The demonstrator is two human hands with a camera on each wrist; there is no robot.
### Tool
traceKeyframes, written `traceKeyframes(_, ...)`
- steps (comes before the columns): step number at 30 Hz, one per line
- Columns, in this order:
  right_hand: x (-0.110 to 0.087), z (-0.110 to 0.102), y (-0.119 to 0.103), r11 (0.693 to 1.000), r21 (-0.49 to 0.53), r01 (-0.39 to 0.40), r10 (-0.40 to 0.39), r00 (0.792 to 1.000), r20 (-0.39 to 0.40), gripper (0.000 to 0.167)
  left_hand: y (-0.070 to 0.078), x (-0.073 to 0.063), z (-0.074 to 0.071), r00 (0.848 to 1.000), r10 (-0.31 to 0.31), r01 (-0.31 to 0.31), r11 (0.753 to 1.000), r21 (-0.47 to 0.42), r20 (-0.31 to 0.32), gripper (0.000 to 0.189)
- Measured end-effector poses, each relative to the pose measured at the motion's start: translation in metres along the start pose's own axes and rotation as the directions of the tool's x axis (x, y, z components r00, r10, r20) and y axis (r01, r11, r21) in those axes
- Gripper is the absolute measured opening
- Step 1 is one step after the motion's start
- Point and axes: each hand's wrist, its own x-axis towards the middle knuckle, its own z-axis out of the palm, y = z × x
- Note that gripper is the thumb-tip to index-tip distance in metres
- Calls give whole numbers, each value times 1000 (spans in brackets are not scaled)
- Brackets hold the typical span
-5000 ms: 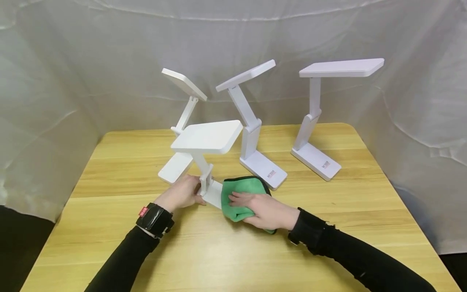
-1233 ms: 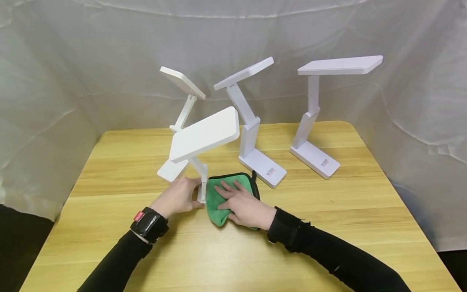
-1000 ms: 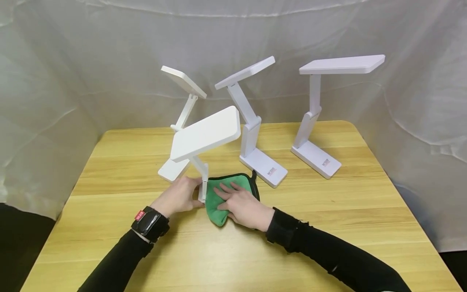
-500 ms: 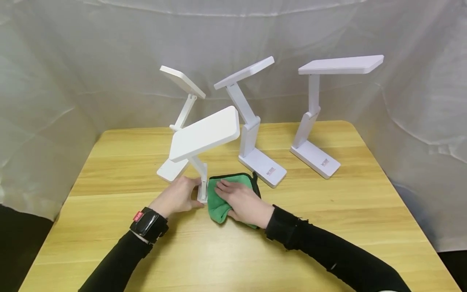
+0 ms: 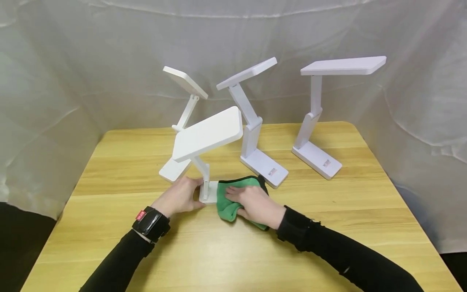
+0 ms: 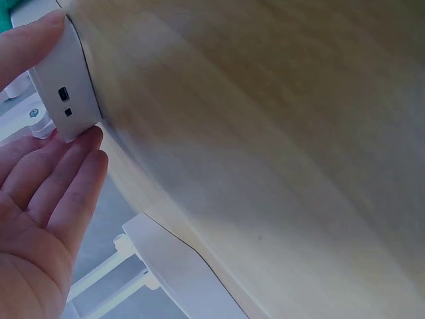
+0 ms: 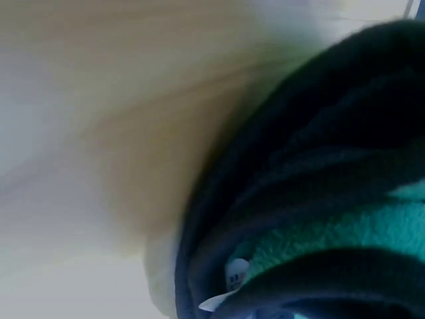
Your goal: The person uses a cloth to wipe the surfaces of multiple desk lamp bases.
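Note:
In the head view, a white folding desk lamp (image 5: 208, 134) stands at the front of the group, its flat head tilted over its base. My left hand (image 5: 179, 196) grips the hinge end of that base, thumb on the near side and fingers on the far side. The left wrist view shows this end of the lamp base (image 6: 70, 73) with two small slots. My right hand (image 5: 257, 205) holds a green cloth (image 5: 226, 209) with black edging over the base's right part, which is hidden. Dark folded edging and a white tag on the cloth (image 7: 332, 232) fill much of the right wrist view.
Behind stand three more white lamps: a left lamp (image 5: 186, 82) partly hidden by the front one, a middle lamp (image 5: 264, 168) close beyond the cloth, and a right lamp (image 5: 316, 159). The wooden table (image 5: 197, 255) backs onto a grey curtain (image 5: 233, 36).
Over five seconds the front lamp has turned and its head tilts differently. In the last half second my right hand and the cloth have slid right, uncovering some of the base; my left hand keeps its grip.

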Motion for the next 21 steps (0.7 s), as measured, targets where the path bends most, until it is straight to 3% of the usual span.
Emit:
traceKeyframes(5, -8, -4, 6, 1000, 26, -11, 11, 1000, -14, 43, 1, 1, 0, 1000, 1, -1, 1000, 21, -2, 55)
traceKeyframes(14, 30, 1, -27, 984, -171, -43, 54, 997, 61, 45, 1, 3, -1, 1000, 5, -5, 1000, -7, 6, 53)
traceKeyframes(17, 33, 4, -30, 984, -170, -53, 65, 996, 68, 47, 0, 3, -1, 1000, 3, -3, 1000, -5, 4, 54)
traceKeyframes(21, 20, 6, -21, 993, -106, -54, 57, 998, 32, 49, 0, 1, -1, 1000, 4, -4, 1000, 2, 0, 50)
